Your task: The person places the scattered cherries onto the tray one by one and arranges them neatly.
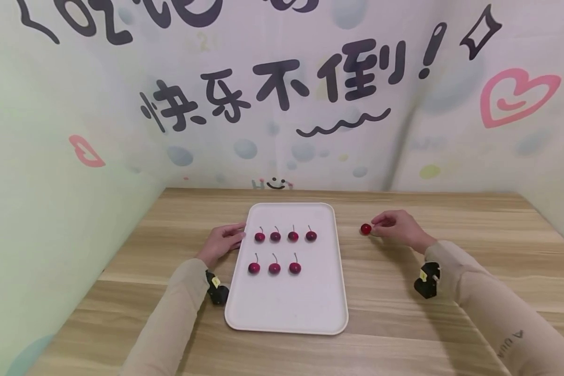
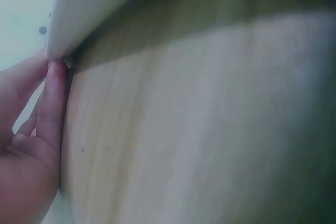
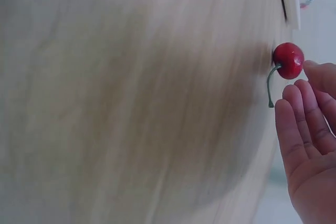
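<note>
A white tray (image 1: 286,308) lies on the table with several red cherries in two rows, such as this front-row cherry (image 1: 274,268); their stems point away from me. My left hand (image 1: 222,241) rests on the table at the tray's left side, fingertips against the rim. In the left wrist view, the left hand (image 2: 37,124) meets the tray edge (image 2: 84,9) with fairly straight fingers. Right of the tray, my right hand (image 1: 398,228) reaches a single cherry (image 1: 366,229) on the table. The right wrist view shows this cherry (image 3: 289,60) with its green stem, just beyond the extended fingertips.
A wood-grain table (image 1: 395,313) carries everything. Behind it stands a pale printed wall (image 1: 272,151) with dark lettering and pink hearts. A black wrist camera is strapped at each cuff, the left camera (image 1: 217,289) close to the tray's edge.
</note>
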Tool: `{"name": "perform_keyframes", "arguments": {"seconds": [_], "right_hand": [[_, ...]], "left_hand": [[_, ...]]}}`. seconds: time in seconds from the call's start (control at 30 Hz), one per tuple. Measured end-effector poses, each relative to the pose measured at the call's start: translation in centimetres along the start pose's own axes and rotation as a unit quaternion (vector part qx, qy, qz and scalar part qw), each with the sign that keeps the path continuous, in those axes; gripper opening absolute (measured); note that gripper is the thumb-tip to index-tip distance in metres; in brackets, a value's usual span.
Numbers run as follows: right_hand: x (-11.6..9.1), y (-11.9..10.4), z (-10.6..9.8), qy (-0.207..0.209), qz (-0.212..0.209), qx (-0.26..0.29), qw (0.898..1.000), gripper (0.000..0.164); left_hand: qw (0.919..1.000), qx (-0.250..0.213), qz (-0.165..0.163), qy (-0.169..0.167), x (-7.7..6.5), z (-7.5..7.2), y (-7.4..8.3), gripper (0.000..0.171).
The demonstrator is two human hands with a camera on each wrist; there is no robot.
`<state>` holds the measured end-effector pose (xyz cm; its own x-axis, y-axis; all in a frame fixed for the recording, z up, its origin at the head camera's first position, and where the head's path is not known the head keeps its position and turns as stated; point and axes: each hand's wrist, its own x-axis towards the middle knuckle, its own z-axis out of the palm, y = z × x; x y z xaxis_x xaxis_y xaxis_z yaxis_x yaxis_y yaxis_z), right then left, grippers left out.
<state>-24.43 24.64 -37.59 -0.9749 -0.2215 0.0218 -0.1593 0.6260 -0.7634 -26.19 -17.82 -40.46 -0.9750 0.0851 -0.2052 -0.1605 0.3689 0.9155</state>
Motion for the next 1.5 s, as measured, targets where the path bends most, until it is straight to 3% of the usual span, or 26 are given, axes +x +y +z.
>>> {"name": "perform_keyframes", "arguments": {"seconds": [0.6,1.5], "right_hand": [[0.8,0.9,0.5,-0.022,0.026,-0.019,0.999,0.021],[1.3,1.3,1.2,-0.039,-0.003,-0.039,0.998,0.014]], "left_hand": [[1.0,0.006,0.001,0.002,0.3,0.1,-0.1,0.04],[0.9999,0.013,-0.005,0.001,0.3,0.1,-0.1,0.039]]}}
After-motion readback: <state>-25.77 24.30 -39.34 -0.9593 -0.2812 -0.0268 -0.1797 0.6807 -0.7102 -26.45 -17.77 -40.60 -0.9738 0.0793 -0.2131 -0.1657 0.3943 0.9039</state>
